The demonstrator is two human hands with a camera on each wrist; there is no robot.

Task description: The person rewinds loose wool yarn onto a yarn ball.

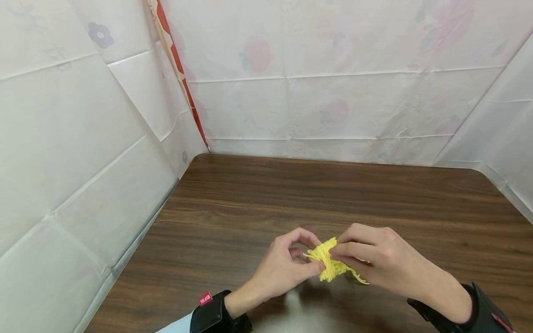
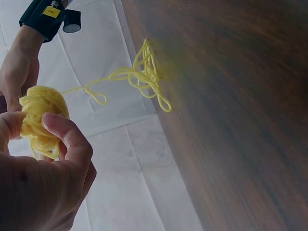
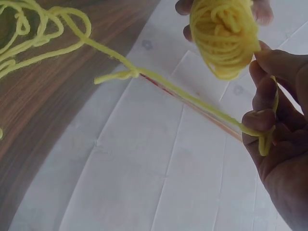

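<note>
A small bundle of yellow yarn [image 1: 326, 261] is held above the table, wound strand over strand. My left hand [image 1: 281, 266] grips it from the left, thumb on the near side and fingers behind. At its right side, my right hand [image 1: 381, 254] has its fingertips against the bundle. The right wrist view shows that hand with a yarn strand [image 3: 192, 98] passing through its curled fingers, thumb and forefinger pinched together beside the bundle. From there the strand runs to a loose tangle of yarn [image 2: 144, 77], seen in the left wrist view over the tabletop edge.
The dark wood-grain table [image 1: 270, 199] has rounded far corners. White printed sheeting [image 1: 333, 106] hangs behind it and along both sides. A red and cream strip [image 1: 176, 69] runs down the back left corner. Black bands [image 1: 214, 314] circle both wrists.
</note>
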